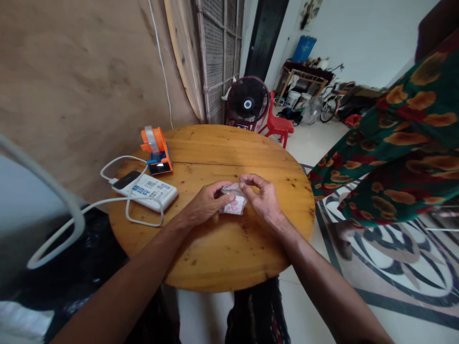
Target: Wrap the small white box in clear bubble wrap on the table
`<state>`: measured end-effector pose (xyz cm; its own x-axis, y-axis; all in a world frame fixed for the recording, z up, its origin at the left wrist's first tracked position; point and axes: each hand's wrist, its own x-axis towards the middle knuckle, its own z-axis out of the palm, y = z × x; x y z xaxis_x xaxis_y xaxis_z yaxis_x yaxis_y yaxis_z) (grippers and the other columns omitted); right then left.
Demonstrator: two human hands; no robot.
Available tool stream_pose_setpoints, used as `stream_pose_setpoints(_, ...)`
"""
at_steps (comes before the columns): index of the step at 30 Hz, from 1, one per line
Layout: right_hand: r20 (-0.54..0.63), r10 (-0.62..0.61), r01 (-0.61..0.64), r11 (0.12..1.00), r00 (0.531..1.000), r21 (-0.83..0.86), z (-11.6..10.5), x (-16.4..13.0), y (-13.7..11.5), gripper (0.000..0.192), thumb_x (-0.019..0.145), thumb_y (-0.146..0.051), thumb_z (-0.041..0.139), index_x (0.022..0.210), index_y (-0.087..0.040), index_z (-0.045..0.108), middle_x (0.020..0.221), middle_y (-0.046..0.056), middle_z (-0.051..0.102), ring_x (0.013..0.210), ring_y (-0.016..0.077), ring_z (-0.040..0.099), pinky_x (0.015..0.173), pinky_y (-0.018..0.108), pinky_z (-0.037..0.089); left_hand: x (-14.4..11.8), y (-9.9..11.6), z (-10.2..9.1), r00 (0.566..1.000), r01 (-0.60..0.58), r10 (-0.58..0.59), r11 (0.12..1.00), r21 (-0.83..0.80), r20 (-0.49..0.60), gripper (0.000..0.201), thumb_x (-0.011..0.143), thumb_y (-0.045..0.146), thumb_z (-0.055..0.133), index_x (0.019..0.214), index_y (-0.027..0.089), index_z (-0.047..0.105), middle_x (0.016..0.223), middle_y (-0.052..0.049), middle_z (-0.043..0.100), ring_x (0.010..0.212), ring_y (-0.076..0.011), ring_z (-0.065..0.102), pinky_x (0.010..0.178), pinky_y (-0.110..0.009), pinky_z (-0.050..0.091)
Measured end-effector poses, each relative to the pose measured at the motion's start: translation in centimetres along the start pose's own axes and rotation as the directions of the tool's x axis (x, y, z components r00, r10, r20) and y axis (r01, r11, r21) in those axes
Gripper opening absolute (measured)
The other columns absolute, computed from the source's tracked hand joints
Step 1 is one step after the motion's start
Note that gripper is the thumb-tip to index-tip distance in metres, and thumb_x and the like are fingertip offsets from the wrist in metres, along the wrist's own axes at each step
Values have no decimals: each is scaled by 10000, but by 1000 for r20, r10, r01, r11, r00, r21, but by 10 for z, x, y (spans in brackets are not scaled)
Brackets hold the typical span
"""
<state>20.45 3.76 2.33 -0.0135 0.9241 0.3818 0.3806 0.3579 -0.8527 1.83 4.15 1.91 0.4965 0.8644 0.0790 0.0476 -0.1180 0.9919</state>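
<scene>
Holding a small packet [234, 203] between them, the left hand [205, 204] and the right hand [263, 197] both have the fingers curled closed on it, just above the table [229, 253]. To the left of the left hand lie a power bank [150, 192] with a phone [125, 179] on it, and behind them a tape dispenser [157, 149].
</scene>
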Motion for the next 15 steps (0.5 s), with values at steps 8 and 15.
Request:
stream_pose_setpoints(8, 45, 129, -136, 968, 991, 209, -5, 16, -3, 217, 756, -421, 707, 758, -207, 738, 790, 14, 720, 752, 164, 647, 748, 308, 504, 2, -5, -1, 1000, 24, -23, 997, -79, 17, 498, 791, 389, 669, 1209, 131, 586, 1068, -80, 681, 863, -173, 629, 751, -278, 491)
stream_pose_setpoints(15, 157, 180, -218, 938, 971, 269, -4, 7, -11, 261, 737, -474, 731, 812, -227, 763, 789, 7, 744, 714, 167, 665, 720, 320, 529, 2, -4, -2, 999, 44, -45, 994, -99, -10, 459, 758, 418, 693, 1117, 140, 622, 985, -61, 688, 818, -167, 629, 732, -286, 494)
